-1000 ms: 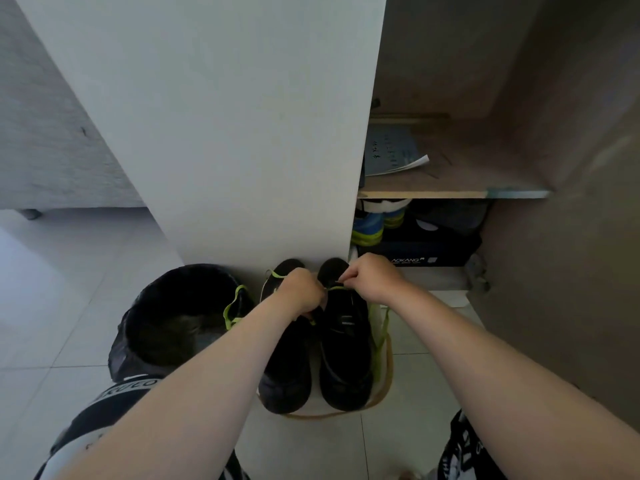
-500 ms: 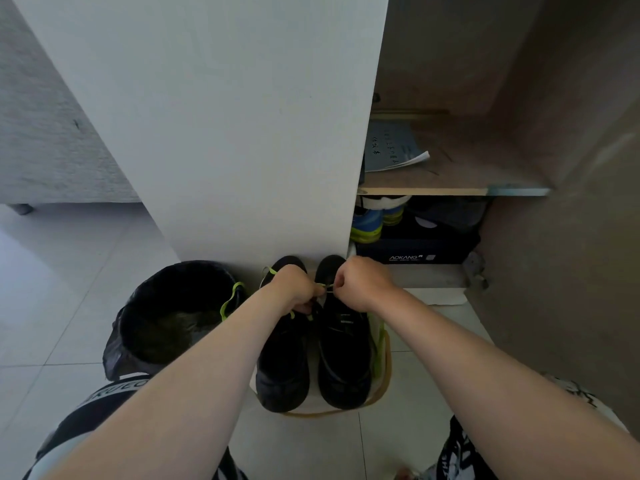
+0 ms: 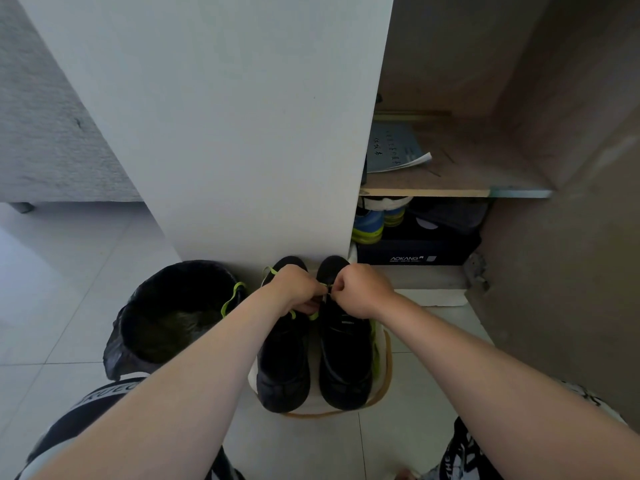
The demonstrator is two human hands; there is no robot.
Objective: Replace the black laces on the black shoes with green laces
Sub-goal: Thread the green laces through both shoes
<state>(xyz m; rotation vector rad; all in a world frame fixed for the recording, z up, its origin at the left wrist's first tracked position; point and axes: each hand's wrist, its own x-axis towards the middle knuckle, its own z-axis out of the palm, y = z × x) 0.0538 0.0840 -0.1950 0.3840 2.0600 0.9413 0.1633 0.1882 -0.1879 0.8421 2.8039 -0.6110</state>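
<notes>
A black-lined bin (image 3: 173, 313) stands on the floor (image 3: 52, 289); a booklet (image 3: 394, 150) lies on a shelf (image 3: 433, 192) above sneakers (image 3: 369, 225) and a shoebox (image 3: 415, 254)

black shoes (image 3: 284, 362), green laces (image 3: 267, 273) in a bright lime. glossy black bin liner (image 3: 138, 344), plain white panel (image 3: 225, 133), pale grey floor tiles (image 3: 69, 271). blue-and-lime sneakers (image 3: 369, 225), dark box (image 3: 450, 252) with white lettering.

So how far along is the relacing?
Partly done: green lace already shows on the left shoe. In hand: left hand and right hand pinch a lace strand between them. Left: the right shoe shows no green lacing; a loose green lace lies beside it.
</notes>
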